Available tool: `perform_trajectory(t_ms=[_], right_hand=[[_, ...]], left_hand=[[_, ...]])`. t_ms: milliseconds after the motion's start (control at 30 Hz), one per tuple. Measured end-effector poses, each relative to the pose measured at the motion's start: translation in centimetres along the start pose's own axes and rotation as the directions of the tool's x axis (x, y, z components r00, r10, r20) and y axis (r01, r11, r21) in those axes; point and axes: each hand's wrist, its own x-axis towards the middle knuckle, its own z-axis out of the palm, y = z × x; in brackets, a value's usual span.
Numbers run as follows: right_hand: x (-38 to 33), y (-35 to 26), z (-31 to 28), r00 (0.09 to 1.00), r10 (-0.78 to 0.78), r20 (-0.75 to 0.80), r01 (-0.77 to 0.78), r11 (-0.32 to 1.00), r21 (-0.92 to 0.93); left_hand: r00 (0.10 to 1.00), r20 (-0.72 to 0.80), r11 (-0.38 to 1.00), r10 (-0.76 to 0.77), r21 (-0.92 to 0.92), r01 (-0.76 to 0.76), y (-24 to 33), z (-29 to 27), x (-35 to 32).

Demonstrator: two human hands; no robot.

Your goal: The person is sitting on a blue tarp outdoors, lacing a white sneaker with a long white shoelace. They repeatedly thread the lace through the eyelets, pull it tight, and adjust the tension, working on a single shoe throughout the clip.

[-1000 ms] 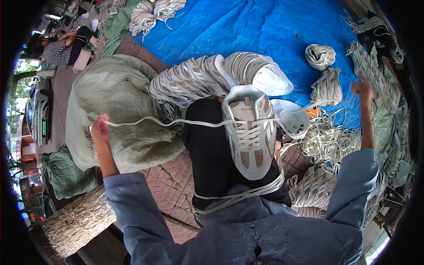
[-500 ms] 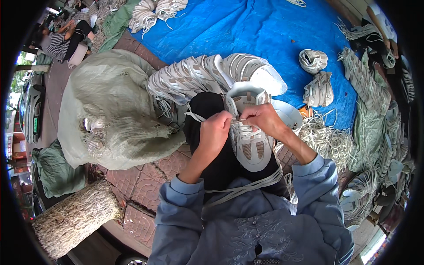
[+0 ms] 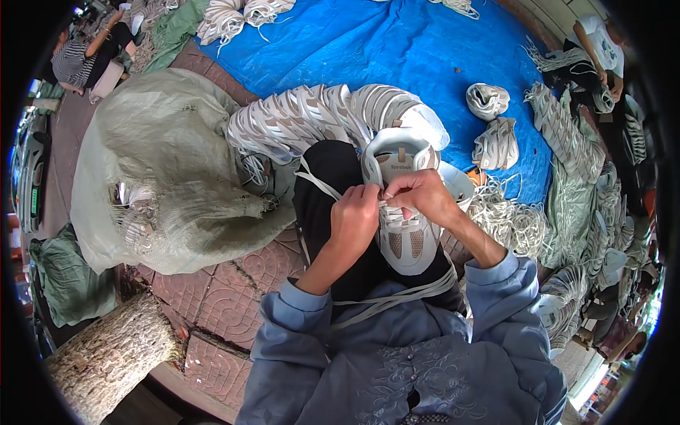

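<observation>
A white and beige sneaker upper (image 3: 409, 249) rests on my lap, toe end toward me, its collar on the far side. My left hand (image 3: 356, 218) is closed in a pinch at the left edge of the lacing. Across the eyelets, my right hand (image 3: 427, 200) pinches too, fingertips nearly meeting those of the left. Both seem to hold the white shoelace, mostly hidden by the fingers. Loose white laces (image 3: 393, 303) lie over my thighs, and another lace (image 3: 319, 181) hangs across my left knee.
Beyond my knees, a curved row of nested shoe uppers (image 3: 301, 117) lies by a blue tarp (image 3: 368, 46). A large pale woven sack (image 3: 170, 227) stands left, near a log (image 3: 117, 354). Tangled laces (image 3: 517, 223) are heaped right. Other people sit at far left and stand at far right.
My left hand has moved right, its fingertips now almost against the right hand's at the lacing. The whole view has shifted slightly, and the sneaker upper stays on my lap.
</observation>
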Motion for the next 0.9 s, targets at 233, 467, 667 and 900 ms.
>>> perform_trajectory(t_ms=[233, 467, 667, 900], right_hand=[[-0.5, -0.8, 0.0, 1.0, 0.014, -0.006, -0.014, 1.0, -0.018], [-1.6, 0.7, -5.3, 0.975, -0.161, -0.155, 0.132, 0.974, -0.184], [-0.7, 3.1, -5.3, 0.79, -0.611, -0.054, 0.489, 0.682, -0.544], [-0.9, 4.5, -5.7, 0.817, -0.572, -0.074, 0.496, 0.763, -0.415]], left_hand=[[0.956, 0.176, 0.918, 0.233, 0.283, -0.276, 0.2, -1.2, 0.6], [0.778, 0.614, 0.991, -0.131, 0.11, 0.08, 0.0, -3.3, 4.5], [0.665, 0.717, 0.971, -0.211, 0.076, 0.226, -0.2, -1.8, 7.0], [0.888, 0.414, 0.939, 0.199, 0.177, -0.293, 2.1, -1.9, 6.1]])
